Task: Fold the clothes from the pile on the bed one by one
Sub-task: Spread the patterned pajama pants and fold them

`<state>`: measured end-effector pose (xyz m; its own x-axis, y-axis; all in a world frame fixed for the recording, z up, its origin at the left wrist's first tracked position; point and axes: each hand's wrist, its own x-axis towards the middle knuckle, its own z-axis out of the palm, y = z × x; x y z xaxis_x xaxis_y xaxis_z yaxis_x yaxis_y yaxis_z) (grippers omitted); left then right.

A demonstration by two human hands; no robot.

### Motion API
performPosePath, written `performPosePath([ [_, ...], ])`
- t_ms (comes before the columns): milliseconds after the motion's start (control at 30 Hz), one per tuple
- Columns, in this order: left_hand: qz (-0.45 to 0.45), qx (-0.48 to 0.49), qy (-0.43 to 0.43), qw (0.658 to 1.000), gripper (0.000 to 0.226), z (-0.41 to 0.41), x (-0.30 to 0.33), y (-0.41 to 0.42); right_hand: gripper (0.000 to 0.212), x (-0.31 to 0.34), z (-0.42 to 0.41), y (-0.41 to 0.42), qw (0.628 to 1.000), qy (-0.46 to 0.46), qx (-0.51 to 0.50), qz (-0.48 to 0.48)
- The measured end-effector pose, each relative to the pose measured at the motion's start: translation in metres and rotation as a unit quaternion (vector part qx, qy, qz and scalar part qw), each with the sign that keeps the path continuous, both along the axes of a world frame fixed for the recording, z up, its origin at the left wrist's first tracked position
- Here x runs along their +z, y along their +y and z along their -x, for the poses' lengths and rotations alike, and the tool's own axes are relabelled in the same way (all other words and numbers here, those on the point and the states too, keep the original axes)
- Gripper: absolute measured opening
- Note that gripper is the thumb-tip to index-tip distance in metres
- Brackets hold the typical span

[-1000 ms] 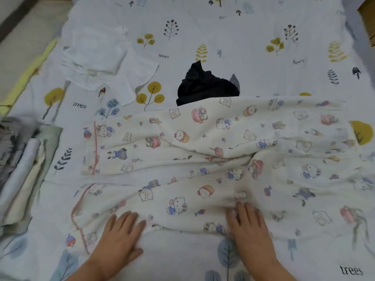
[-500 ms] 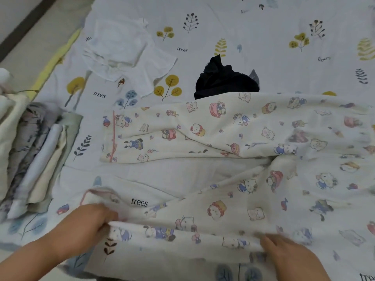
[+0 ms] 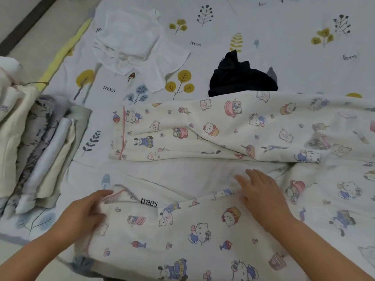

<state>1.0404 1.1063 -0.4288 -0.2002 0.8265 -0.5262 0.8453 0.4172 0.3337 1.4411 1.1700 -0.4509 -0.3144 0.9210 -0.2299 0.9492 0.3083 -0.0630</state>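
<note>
The pyjama trousers (image 3: 233, 126) lie spread across the bed (image 3: 284, 27), 1 leg stretched flat toward the far side, the other drawn close to the person and rumpled. The left hand (image 3: 81, 216) pinches the near leg's pink-trimmed cuff (image 3: 117, 196), fingers curled round the hem. The right hand (image 3: 261, 191) rests flat on the same leg, fingers straight, holding nothing.

The likely trouble is a crooked fold. The 2 legs are well apart at the cuffs and the near one sits twisted, with the sheet's "trees" print showing through a gap near the cuff; if it is carried over as it lies, the cuffs would probably miss each other and creases would be pressed in. A pinch at only 1 corner may let the rest of the hem sag or flip.

The dark garment (image 3: 241, 78) is partly tucked under the far leg's edge, so dragging the trousers could pull it along. The folded stack (image 3: 40, 149) sits near the left hand, and a wide sweep might knock it. The white garment (image 3: 132, 43) lies well clear.
</note>
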Motion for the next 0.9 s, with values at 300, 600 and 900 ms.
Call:
performPosePath([
  [300,-0.009,0.258,-0.29,0.921,0.02,0.044,0.016,0.054,0.013,-0.009,-0.009,0.043,0.99,0.036,-0.132,0.042],
  [600,0.038,0.299,-0.163,0.939,0.044,0.02,-0.025,0.073,0.035,-0.03,0.012,0.057,0.987,-0.09,-0.127,0.025],
  [900,-0.033,0.198,0.122,0.972,0.048,0.032,-0.03,0.051,0.035,-0.015,0.026,0.053,0.976,0.083,-0.182,-0.091],
])
